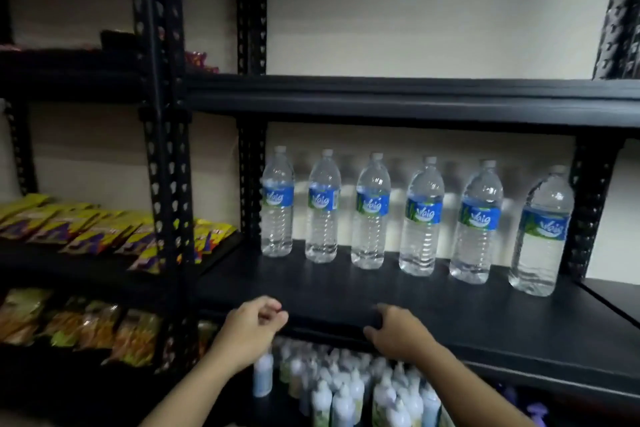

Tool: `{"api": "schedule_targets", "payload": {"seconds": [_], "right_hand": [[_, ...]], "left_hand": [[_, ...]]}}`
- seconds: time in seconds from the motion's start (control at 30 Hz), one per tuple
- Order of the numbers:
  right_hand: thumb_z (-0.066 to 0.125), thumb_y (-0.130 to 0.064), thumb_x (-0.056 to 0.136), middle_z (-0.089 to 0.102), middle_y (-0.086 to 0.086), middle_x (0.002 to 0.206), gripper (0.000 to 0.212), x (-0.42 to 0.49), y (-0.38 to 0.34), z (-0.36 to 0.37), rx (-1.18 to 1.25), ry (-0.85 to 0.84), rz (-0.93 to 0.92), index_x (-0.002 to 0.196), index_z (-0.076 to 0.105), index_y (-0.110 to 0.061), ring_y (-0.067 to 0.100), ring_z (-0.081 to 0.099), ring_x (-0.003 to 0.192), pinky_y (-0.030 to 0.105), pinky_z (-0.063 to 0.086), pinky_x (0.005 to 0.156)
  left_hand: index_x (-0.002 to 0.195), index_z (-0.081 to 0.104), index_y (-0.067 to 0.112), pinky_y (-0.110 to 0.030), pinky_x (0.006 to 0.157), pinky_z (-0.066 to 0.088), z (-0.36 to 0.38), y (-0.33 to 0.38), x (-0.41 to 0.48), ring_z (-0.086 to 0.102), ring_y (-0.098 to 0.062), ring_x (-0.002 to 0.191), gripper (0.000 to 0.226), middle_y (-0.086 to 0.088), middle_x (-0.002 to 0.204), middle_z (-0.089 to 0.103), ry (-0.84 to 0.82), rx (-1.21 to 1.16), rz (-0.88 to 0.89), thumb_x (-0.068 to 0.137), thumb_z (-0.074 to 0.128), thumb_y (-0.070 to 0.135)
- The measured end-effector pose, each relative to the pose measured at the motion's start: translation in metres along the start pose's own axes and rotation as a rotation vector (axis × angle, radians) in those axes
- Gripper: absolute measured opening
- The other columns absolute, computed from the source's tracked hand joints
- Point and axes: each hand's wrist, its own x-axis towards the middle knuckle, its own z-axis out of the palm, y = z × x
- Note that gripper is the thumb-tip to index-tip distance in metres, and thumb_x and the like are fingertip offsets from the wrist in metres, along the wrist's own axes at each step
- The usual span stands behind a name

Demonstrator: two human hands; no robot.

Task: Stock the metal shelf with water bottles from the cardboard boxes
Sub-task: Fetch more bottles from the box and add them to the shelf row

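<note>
Two bare forearms (pixel 194 392), bare left hand (pixel 250 328) and right hand (pixel 398 331), fingers (pixel 382 309) slightly blurred.
</note>
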Motion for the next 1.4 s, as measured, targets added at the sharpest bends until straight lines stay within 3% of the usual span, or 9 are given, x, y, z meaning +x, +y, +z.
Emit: {"api": "schedule_targets", "payload": {"seconds": [0.13, 0.33, 0.47, 0.63, 0.87, 1.03, 1.2, 1.3, 1.4], "right_hand": [[0.057, -0.042, 0.093, 0.055, 0.007, 0.141, 0.057, -0.035, -0.056, 0.024, 0.077, -0.024, -0.138, 0.145, 0.044, -0.021, 0.026, 0.053, 0.127, 0.035, 0.045, 0.103], [0.058, -0.039, 0.095, 0.061, -0.003, 0.120, 0.049, -0.093, -0.174, 0.125, 0.171, -0.246, -0.428, 0.140, 0.047, -0.023, 0.020, 0.061, 0.104, 0.029, 0.048, 0.083], [0.057, -0.040, 0.097, 0.053, -0.015, 0.109, 0.052, -0.134, -0.246, 0.208, 0.145, -0.570, -0.556, 0.145, 0.040, -0.029, 0.013, 0.055, 0.104, 0.026, 0.045, 0.084], [0.060, -0.051, 0.091, 0.054, -0.010, 0.127, 0.068, -0.164, -0.323, 0.288, 0.028, -0.850, -0.576, 0.150, 0.029, -0.036, 0.015, 0.051, 0.114, 0.036, 0.043, 0.103], [0.059, -0.047, 0.093, 0.027, 0.003, 0.159, 0.072, -0.198, -0.414, 0.347, -0.135, -1.008, -0.621, 0.153, 0.025, -0.029, 0.026, 0.033, 0.142, 0.043, 0.030, 0.114], [0.053, -0.042, 0.097, 0.022, 0.009, 0.161, 0.072, -0.236, -0.406, 0.447, -0.237, -1.042, -0.582, 0.156, 0.019, -0.018, 0.032, 0.029, 0.144, 0.042, 0.030, 0.114], [0.060, -0.048, 0.070, 0.063, 0.012, 0.121, 0.064, -0.244, -0.354, 0.552, -0.171, -0.957, -0.464, 0.124, 0.055, -0.014, 0.030, 0.063, 0.108, 0.036, 0.054, 0.089], [0.061, -0.046, 0.087, 0.059, 0.013, 0.127, 0.059, -0.250, -0.341, 0.558, -0.143, -0.898, -0.396, 0.131, 0.045, -0.009, 0.030, 0.061, 0.110, 0.031, 0.048, 0.084], [0.054, -0.054, 0.090, 0.055, 0.013, 0.135, 0.071, -0.254, -0.327, 0.572, -0.177, -0.838, -0.361, 0.142, 0.033, -0.011, 0.034, 0.057, 0.119, 0.040, 0.049, 0.094]], "left_hand": [[0.099, 0.063, 0.025, -0.007, 0.065, 0.042, -0.059, -0.018, -0.082, 0.064, -0.009, 0.086, 0.011, 0.007, 0.091, 0.068, 0.116, 0.084, -0.029, 0.090, 0.067, 0.029], [0.118, 0.057, 0.025, -0.035, 0.091, 0.051, -0.144, -0.119, -0.208, 0.063, -0.013, 0.096, 0.029, 0.009, 0.103, 0.064, 0.329, 0.130, -0.374, 0.092, 0.062, 0.036], [0.121, 0.056, 0.017, -0.034, 0.094, 0.048, -0.166, -0.199, -0.307, 0.062, -0.027, 0.109, 0.036, -0.005, 0.112, 0.067, 0.524, 0.206, -0.644, 0.088, 0.064, 0.030], [0.127, 0.050, 0.007, -0.037, 0.095, 0.046, -0.173, -0.295, -0.411, 0.057, -0.034, 0.116, 0.050, -0.013, 0.125, 0.060, 0.588, 0.189, -0.984, 0.084, 0.065, 0.028], [0.126, 0.047, 0.006, -0.041, 0.094, 0.050, -0.143, -0.397, -0.446, 0.060, -0.033, 0.109, 0.057, -0.017, 0.126, 0.057, 0.517, 0.047, -1.235, 0.079, 0.068, 0.032], [0.126, 0.047, 0.000, -0.035, 0.094, 0.048, -0.098, -0.429, -0.440, 0.057, -0.032, 0.115, 0.057, -0.019, 0.128, 0.056, 0.451, -0.075, -1.351, 0.086, 0.066, 0.036], [0.133, 0.050, 0.000, -0.035, 0.105, 0.042, -0.067, -0.458, -0.436, 0.047, -0.034, 0.127, 0.066, -0.023, 0.138, 0.048, 0.382, -0.053, -1.485, 0.093, 0.049, 0.053], [0.129, 0.054, 0.000, -0.032, 0.103, 0.043, -0.059, -0.471, -0.426, 0.053, -0.030, 0.123, 0.065, -0.017, 0.133, 0.056, 0.397, -0.056, -1.560, 0.089, 0.054, 0.052], [0.126, 0.058, -0.002, -0.033, 0.098, 0.049, -0.056, -0.476, -0.416, 0.059, -0.027, 0.114, 0.062, -0.017, 0.127, 0.061, 0.404, -0.031, -1.598, 0.089, 0.058, 0.048]]}}
